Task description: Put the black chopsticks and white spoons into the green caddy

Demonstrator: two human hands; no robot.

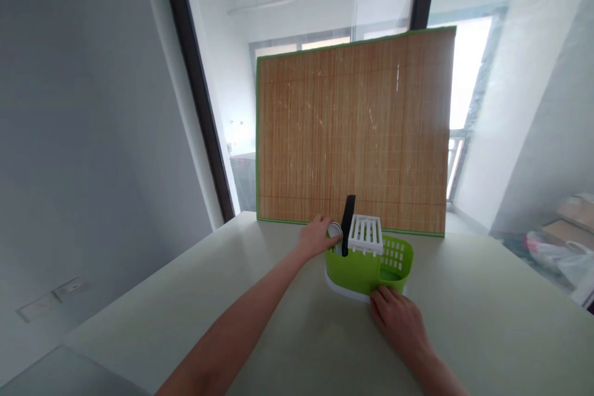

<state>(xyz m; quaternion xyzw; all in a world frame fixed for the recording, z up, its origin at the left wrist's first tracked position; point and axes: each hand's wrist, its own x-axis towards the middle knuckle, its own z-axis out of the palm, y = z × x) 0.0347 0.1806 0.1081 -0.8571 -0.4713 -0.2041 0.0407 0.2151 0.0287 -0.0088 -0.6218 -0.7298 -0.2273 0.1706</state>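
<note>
A green plastic caddy (352, 271) with a white base stands on the table. My left hand (319, 235) is closed around a small round white piece (334, 231) at the caddy's left end; its exact kind is not clear. Next to it a long, flat black piece (347, 223) stands upright, slightly tilted, in the caddy. A white slotted rack (365, 234) sits over the caddy's middle, and the lower perforated basket part is at its right. My right hand (398, 314) grips the caddy's front lower right edge with curled fingers.
The caddy rests on a pale table (260, 322). Behind it a bamboo mat (352, 136) with green edging stands upright against a glass partition. A grey wall (93, 136) rises at the left. Blurred boxes and bags (561, 250) lie beyond the table at the right.
</note>
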